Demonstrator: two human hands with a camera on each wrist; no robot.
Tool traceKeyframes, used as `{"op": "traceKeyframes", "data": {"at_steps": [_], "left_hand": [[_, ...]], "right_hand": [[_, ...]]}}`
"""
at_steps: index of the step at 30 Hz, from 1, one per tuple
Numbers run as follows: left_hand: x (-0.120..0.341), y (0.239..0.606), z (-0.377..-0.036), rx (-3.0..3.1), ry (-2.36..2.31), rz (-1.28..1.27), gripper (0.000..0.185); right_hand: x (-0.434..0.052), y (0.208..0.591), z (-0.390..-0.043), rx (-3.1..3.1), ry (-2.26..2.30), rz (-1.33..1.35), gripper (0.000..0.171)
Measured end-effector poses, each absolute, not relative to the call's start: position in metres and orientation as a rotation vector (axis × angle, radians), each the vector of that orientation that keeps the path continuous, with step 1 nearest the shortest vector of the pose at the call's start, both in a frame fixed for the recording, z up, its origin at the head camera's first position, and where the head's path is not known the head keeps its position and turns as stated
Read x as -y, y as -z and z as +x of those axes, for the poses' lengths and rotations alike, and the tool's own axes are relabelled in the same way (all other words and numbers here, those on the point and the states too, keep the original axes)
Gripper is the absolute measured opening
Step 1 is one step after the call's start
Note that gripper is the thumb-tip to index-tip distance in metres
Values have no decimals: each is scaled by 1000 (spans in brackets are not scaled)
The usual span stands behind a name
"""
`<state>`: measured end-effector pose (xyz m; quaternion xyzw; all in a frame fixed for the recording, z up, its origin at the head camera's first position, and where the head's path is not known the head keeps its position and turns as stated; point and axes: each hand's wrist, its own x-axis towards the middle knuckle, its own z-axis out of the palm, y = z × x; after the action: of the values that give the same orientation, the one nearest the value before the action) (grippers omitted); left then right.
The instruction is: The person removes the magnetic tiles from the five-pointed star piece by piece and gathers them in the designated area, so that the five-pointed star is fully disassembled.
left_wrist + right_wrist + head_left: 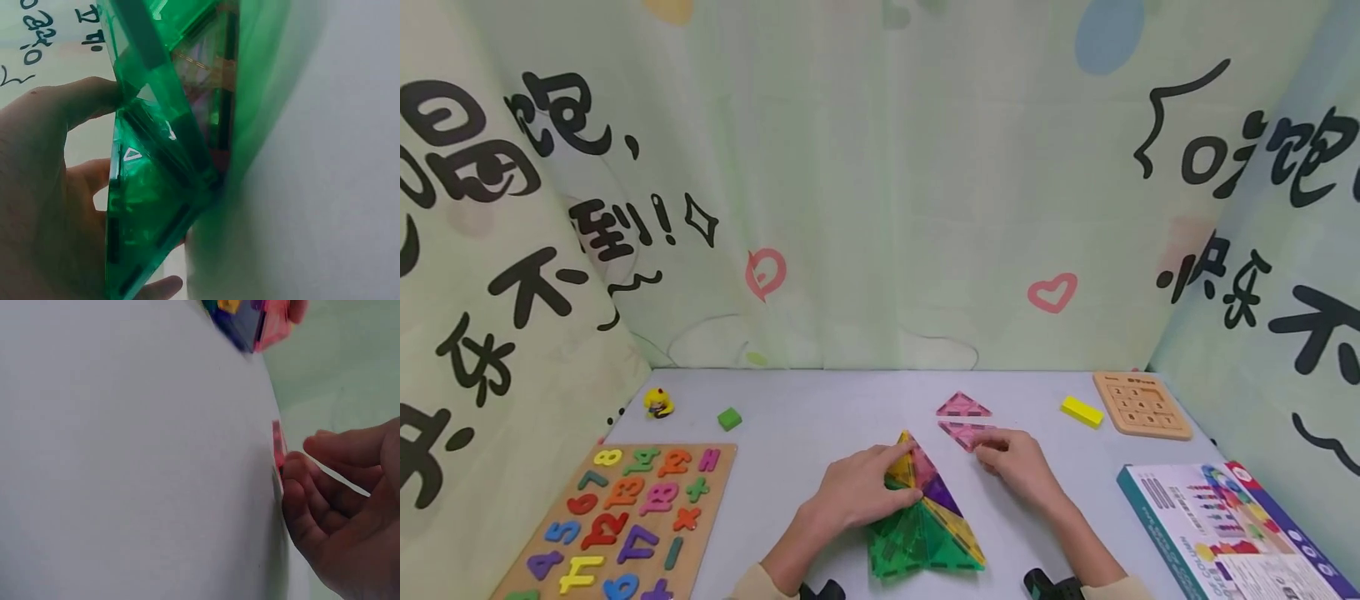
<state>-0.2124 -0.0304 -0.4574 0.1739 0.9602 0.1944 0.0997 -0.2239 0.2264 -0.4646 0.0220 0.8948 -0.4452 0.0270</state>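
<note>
Pale grey table (820, 417), walled on three sides by a light green printed cloth (880, 208) with black characters and pink hearts.

Near centre: a pyramid of magnetic tiles (925, 517), green panels low and near, yellow, pink and purple toward the peak. Left hand (857, 492) lies over its left face, fingers curled round the upper edge, thumb against the green side; wrist view shows the green panel (150, 187) pressed between thumb and fingers. Judged to be a steadying hold, so the faces do not fall apart.

Right hand (1018, 462) sits just right of the pyramid, fingertips pinching the near edge of a pink triangle tile (964, 433) that lies flat on the table; wrist view shows the tile's edge (278, 453) at the fingertips, barely lifted if at all. A second pink triangle (963, 406) lies just beyond it, untouched.

Around: number puzzle board (625, 521) at near left, small yellow toy (658, 403) and green block (729, 418) far left, yellow block (1082, 412) and wooden sliding puzzle (1142, 404) far right, printed box (1217, 525) near right. Nothing lies between the pink tile and the pyramid; the other pieces are well apart.
</note>
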Motion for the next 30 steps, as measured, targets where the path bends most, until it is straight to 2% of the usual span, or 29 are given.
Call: {"op": "traceKeyframes", "data": {"at_steps": [10,30], "left_hand": [[29,452,-210,-2831,-633,510,74],[27,457,-207,-2908,-624,514,72]], "right_hand": [[-207,460,-193,-2629,1185,-314,17],[-208,463,-188,-2554,1251,-342,21]]}}
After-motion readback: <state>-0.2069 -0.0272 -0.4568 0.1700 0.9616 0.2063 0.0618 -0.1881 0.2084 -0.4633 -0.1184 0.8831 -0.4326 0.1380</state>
